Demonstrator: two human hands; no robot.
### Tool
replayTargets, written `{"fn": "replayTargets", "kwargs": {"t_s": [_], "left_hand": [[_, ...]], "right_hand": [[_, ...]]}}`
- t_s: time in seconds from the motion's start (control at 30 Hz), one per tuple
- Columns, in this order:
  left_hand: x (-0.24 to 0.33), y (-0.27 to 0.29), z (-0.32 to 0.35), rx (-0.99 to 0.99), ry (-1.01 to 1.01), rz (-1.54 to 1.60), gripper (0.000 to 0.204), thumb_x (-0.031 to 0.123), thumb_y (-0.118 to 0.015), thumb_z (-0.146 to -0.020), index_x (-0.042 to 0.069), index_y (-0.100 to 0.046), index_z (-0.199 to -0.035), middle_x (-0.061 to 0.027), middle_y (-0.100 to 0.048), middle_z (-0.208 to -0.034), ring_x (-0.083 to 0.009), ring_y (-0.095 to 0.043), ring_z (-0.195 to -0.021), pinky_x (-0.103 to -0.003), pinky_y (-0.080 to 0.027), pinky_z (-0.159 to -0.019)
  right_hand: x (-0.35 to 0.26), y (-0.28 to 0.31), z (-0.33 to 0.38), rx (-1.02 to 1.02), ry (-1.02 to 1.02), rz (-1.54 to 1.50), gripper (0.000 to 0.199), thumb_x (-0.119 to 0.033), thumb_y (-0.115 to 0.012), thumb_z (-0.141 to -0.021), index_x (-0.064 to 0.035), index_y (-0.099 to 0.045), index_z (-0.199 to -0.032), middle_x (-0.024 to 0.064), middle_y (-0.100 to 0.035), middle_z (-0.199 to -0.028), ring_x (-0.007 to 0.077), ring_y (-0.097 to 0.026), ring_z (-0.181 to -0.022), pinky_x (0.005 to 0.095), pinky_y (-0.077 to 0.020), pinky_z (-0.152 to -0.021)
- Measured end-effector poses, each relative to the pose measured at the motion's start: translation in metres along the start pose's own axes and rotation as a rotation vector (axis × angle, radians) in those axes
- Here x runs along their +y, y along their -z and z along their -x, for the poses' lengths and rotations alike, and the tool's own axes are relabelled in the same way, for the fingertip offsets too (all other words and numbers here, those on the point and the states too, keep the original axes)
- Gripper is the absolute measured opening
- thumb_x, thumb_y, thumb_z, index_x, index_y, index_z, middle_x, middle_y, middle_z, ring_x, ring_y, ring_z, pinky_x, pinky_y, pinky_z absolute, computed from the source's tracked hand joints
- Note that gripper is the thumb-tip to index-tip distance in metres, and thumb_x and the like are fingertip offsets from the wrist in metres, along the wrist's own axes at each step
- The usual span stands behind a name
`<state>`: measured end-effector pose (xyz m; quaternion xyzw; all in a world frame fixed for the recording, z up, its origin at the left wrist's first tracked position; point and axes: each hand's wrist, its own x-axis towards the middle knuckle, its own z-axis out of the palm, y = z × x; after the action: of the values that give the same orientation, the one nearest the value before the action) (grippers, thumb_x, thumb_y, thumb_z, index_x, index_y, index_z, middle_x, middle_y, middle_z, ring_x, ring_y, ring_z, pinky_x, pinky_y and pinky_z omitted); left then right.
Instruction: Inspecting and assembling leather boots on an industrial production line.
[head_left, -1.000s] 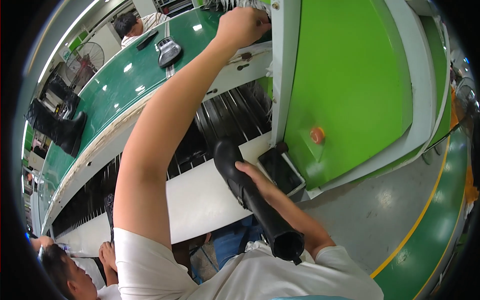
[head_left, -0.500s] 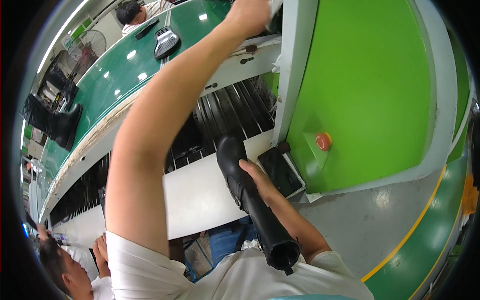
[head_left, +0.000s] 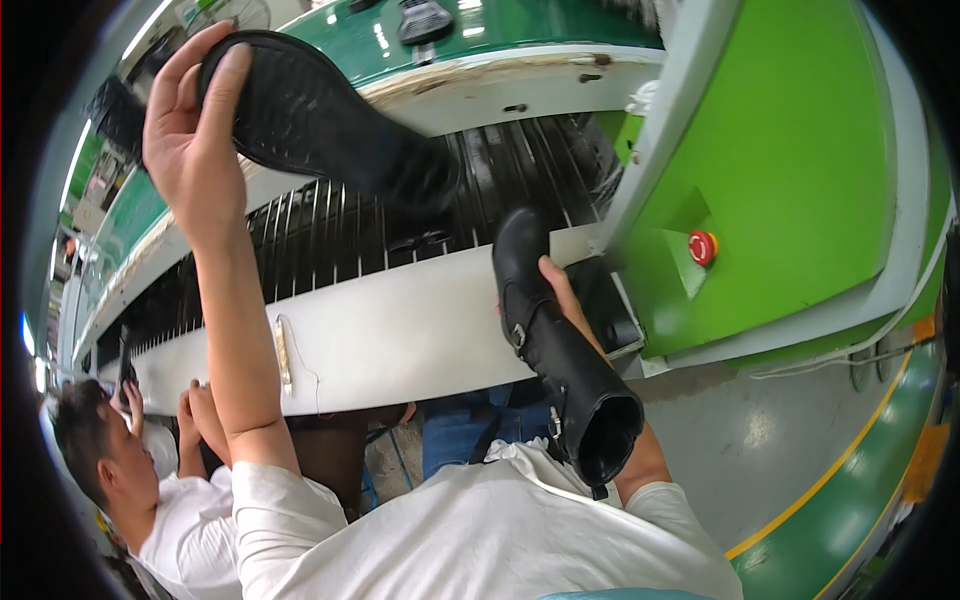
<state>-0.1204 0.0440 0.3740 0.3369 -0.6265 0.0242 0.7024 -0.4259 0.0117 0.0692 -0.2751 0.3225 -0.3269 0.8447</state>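
My left hand [head_left: 195, 150] is raised at the upper left, thumb and fingers pinching one end of a black shoe sole [head_left: 310, 115]. The sole hangs over the slatted conveyor, its far end smeared by motion. In front of my body, my right hand [head_left: 564, 290] wraps round a tall black boot [head_left: 545, 325] from the right; most of its fingers are behind the boot. The boot has buckled straps. Its toe points away from me and its open shaft top faces me.
A white ledge [head_left: 400, 340] runs along the dark slatted conveyor [head_left: 320, 235]. Beyond lies a green worktop [head_left: 500, 25] bearing another sole [head_left: 424, 20]. On the right, a green machine panel [head_left: 800, 180] carries a red button [head_left: 702, 248]. A co-worker [head_left: 110, 450] sits at my left.
My left hand has come back from the far machine opening to the upper left, now with a sole in it. The boot in my right hand has shifted slightly right and up in view.
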Motion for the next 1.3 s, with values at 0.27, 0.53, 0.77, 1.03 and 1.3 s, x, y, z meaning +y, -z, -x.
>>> {"fn": "replayTargets", "kwargs": {"t_s": [0.27,0.53,0.77,1.03,1.3], "left_hand": [[-0.019,0.016,0.104,-0.019,0.251,-0.212,0.019,0.008,-0.084,-0.101,-0.001,-0.082,-0.117,-0.0011,-0.081,-0.098,-0.0034,-0.069,-0.088,-0.017,-0.052,-0.076],[0.026,-0.023,0.328,-0.612,0.696,-0.286,0.023,0.019,-0.083,-0.1,0.0,-0.081,-0.112,-0.0145,-0.083,-0.102,-0.0267,-0.079,-0.083,-0.035,-0.062,-0.078],[-0.001,-0.007,0.231,-0.132,0.503,-0.238,0.021,0.015,-0.083,-0.101,0.001,-0.083,-0.116,-0.0052,-0.081,-0.097,-0.0092,-0.071,-0.087,-0.025,-0.055,-0.078],[-0.063,-0.001,0.221,-0.11,0.834,0.1,0.023,0.016,-0.082,-0.105,-0.003,-0.081,-0.118,-0.0029,-0.08,-0.098,-0.007,-0.072,-0.086,-0.021,-0.056,-0.079],[-0.097,-0.009,0.259,-0.072,0.87,0.105,0.027,0.023,-0.077,-0.109,0.0,-0.081,-0.122,-0.0016,-0.08,-0.102,-0.0072,-0.071,-0.092,-0.023,-0.056,-0.082]], "right_hand": [[0.006,-0.004,-0.009,-0.1,-0.021,-0.117,0.068,-0.067,-0.06,-0.105,-0.0013,-0.075,-0.114,0.0115,-0.077,-0.092,0.0213,-0.076,-0.08,0.0324,-0.0622,-0.074],[-0.002,-0.006,-0.016,-0.081,-0.084,-0.141,0.067,-0.067,-0.06,-0.106,-0.0025,-0.076,-0.114,0.0122,-0.078,-0.095,0.0238,-0.077,-0.086,0.0358,-0.0622,-0.082],[0.006,0.001,-0.021,-0.023,-0.113,-0.172,0.067,-0.069,-0.059,-0.106,-0.0051,-0.077,-0.114,0.0102,-0.077,-0.092,0.0211,-0.076,-0.084,0.0346,-0.0614,-0.077],[0.013,0.0,-0.031,-0.033,-0.03,-0.057,0.071,-0.067,-0.053,-0.109,-0.0019,-0.074,-0.129,0.019,-0.079,-0.1,0.0332,-0.078,-0.089,0.0411,-0.0629,-0.08],[0.013,-0.01,-0.005,0.019,0.033,-0.216,0.076,-0.072,-0.055,-0.106,-0.0022,-0.074,-0.127,0.0154,-0.079,-0.099,0.026,-0.077,-0.088,0.0382,-0.063,-0.078]]}}
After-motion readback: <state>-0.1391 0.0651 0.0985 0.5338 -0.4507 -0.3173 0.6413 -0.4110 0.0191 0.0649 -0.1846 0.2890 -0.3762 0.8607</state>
